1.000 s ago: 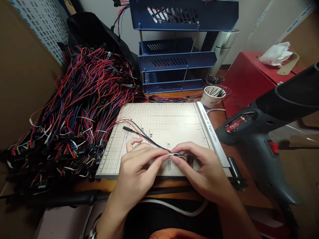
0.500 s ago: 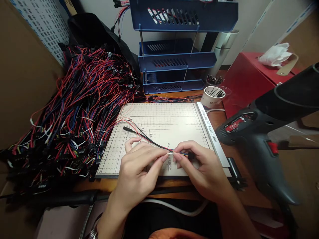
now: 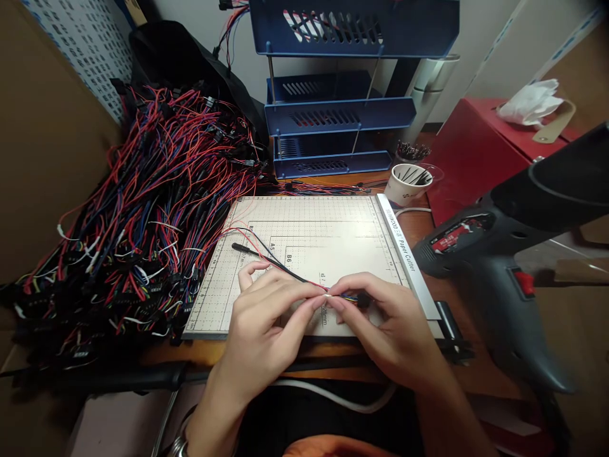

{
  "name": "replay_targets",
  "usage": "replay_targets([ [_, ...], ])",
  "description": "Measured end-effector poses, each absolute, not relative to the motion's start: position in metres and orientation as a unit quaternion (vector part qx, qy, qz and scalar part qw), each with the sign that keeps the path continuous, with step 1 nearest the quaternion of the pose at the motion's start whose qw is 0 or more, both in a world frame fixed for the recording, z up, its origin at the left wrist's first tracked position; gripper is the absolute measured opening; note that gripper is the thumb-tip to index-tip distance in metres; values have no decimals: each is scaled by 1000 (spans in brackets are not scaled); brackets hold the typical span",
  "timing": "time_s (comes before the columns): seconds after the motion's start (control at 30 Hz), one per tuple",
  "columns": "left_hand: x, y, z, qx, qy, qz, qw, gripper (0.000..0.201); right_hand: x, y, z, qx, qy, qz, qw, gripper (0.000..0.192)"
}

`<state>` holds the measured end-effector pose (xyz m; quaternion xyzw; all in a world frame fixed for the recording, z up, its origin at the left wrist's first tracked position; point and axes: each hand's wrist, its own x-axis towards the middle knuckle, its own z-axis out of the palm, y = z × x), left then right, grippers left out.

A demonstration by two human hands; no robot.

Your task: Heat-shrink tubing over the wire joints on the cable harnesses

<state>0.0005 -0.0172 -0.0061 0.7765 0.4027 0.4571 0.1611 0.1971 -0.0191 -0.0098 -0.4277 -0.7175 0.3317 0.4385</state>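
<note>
Left hand (image 3: pixel 266 317) pinches a thin wire lead (image 3: pixel 280 268) between thumb and forefinger, over the near edge of the paper cutter (image 3: pixel 309 238). Right hand (image 3: pixel 385 317) pinches the same lead just beside the left fingertips, at the end where short coloured strands run into a small black connector (image 3: pixel 363 299). Fingertips of the two hands nearly touch. From the grip the lead, black with a red strand alongside, runs up and left across the cutter's grid and ends in a black tip (image 3: pixel 236 246) lying on the board.

Cutter sits at the middle of the bench (image 3: pixel 423 222), its ruled bar along the right side. Wire pile (image 3: pixel 143 209), red, black and blue with black connectors, covers the left part of the bench and overlaps the cutter's left edge. Blue trays (image 3: pixel 342 114) stand stacked at the far edge. White cup (image 3: pixel 406 184) holding dark sticks stands near the cutter's far right corner. Heat gun (image 3: pixel 514 254), dark grey with a red switch, lies at the right edge, well apart from both hands. Red box (image 3: pixel 471 152) stands beyond it, with crumpled white paper (image 3: pixel 528 101) on top.
</note>
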Motion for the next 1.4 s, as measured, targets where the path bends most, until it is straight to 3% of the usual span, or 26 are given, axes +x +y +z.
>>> replay_targets([
  [0.73,-1,-17,-8,779,417,439,164,18,198,-23,-9,-453,-690,330,458,9],
  [1.4,4,-20,-7,786,432,430,102,16,198,-21,-12,-454,-706,314,445,9],
])
